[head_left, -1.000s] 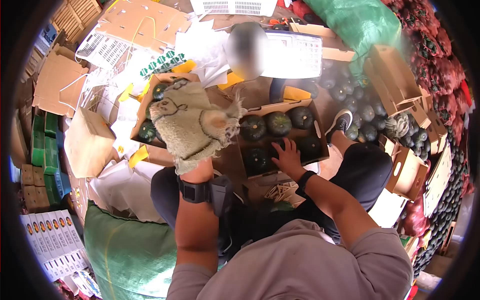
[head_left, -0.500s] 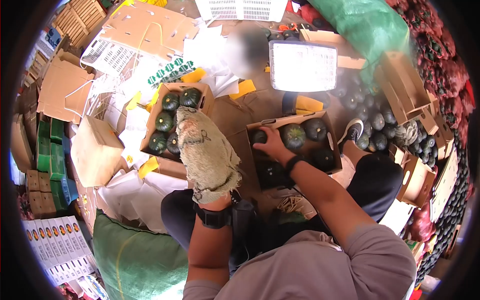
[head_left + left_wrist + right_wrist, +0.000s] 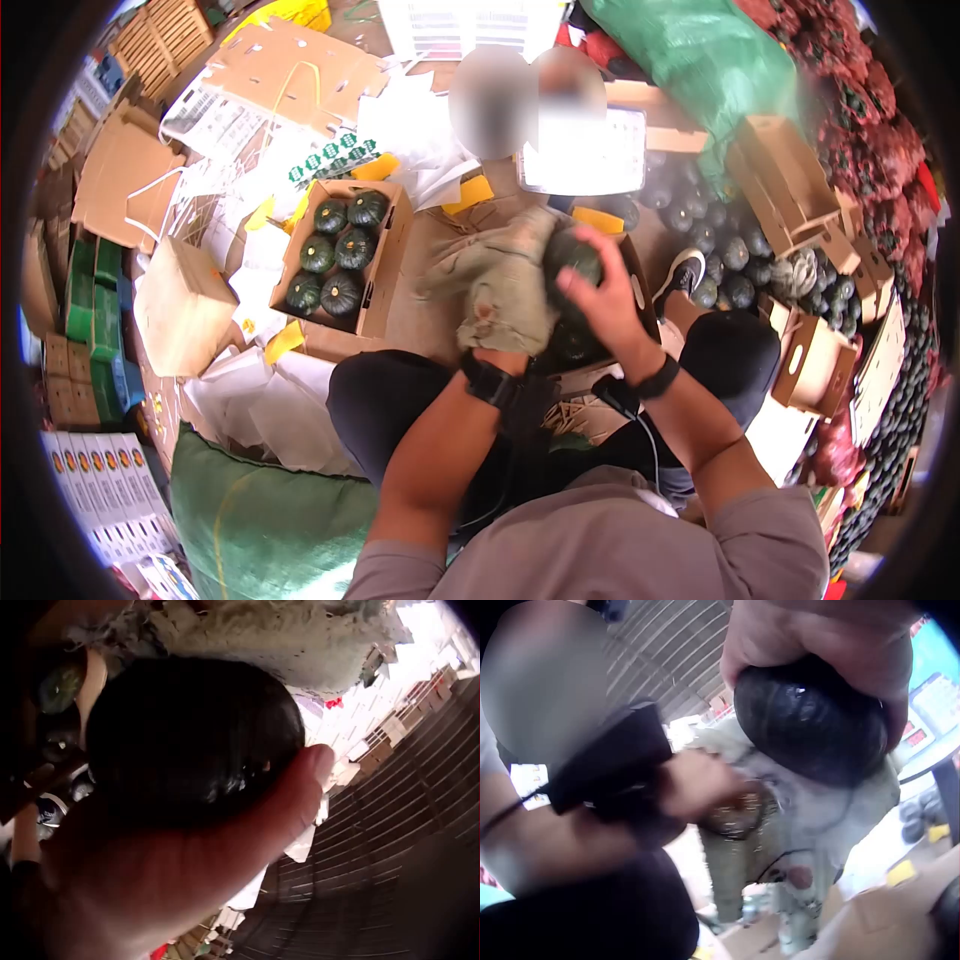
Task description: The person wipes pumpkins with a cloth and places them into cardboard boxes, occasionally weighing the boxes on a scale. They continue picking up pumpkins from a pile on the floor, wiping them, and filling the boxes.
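A ragged, greyish cloth (image 3: 505, 285) covers my left hand, hiding its fingers; it lies against the left side of a dark green squash (image 3: 572, 262). My right hand (image 3: 612, 305) grips that squash from the right, above an open carton (image 3: 648, 305) holding another dark squash (image 3: 573, 342). In the right wrist view, my right hand (image 3: 821, 634) curls over the squash (image 3: 810, 720), with the cloth (image 3: 810, 817) beneath it. The left wrist view shows the squash (image 3: 195, 735) close up, below the cloth (image 3: 292, 645), with a bare thumb along it.
To the left stands a carton (image 3: 377, 300) with several squashes. A green sack (image 3: 270, 510) lies at lower left. Loose squashes (image 3: 735, 255) and empty cartons (image 3: 815, 360) are on the right. A white scale-like device (image 3: 582, 155) stands ahead.
My right hand has lifted a squash out of the nearer carton. The cloth-covered left hand has moved right, off the left carton, to meet it.
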A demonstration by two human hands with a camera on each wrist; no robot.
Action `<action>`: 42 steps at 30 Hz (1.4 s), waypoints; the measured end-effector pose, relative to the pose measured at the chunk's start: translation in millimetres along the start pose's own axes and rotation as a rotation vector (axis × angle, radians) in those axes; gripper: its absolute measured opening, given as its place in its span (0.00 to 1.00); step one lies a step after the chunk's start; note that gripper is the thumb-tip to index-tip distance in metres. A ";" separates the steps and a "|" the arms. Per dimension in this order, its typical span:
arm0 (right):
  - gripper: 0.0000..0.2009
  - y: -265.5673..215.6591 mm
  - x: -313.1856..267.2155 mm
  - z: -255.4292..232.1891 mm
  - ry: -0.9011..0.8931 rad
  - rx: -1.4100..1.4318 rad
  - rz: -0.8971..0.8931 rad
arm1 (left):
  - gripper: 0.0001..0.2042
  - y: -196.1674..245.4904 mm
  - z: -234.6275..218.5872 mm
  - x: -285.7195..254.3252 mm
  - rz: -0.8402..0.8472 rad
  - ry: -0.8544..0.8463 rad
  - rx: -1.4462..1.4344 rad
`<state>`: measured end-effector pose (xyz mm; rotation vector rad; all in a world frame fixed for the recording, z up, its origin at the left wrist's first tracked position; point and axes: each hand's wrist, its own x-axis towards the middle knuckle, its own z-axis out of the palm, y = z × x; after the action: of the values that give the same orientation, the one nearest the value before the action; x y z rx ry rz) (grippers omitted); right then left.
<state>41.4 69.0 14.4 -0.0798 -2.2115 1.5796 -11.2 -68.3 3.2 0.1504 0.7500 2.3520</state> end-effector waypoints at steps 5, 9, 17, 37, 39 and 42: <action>0.27 -10.0 -11.3 -14.8 0.145 0.118 0.144 | 0.16 -19.1 14.8 4.9 0.271 0.162 0.699; 0.32 -9.6 -22.7 -18.4 -0.146 -0.289 -0.297 | 0.21 12.6 32.1 7.6 -0.113 0.239 0.245; 0.35 -5.0 -0.5 -33.8 -0.377 0.413 -0.029 | 0.25 -26.0 -20.4 3.0 0.418 -0.041 1.263; 0.40 -19.6 -9.6 -29.9 -0.318 0.166 0.061 | 0.13 10.8 -30.8 23.6 0.099 -0.071 0.138; 0.37 -27.2 -14.4 -11.0 -0.097 0.699 0.416 | 0.15 -15.4 -37.7 24.7 0.094 0.212 -0.149; 0.37 -30.5 -18.3 1.9 0.075 0.708 0.588 | 0.12 -11.5 23.5 11.8 0.244 0.372 -0.039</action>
<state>63.3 51.3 36.2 -0.6048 -1.5156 2.5306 -7.2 -42.5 15.3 -0.2331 0.9016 2.6638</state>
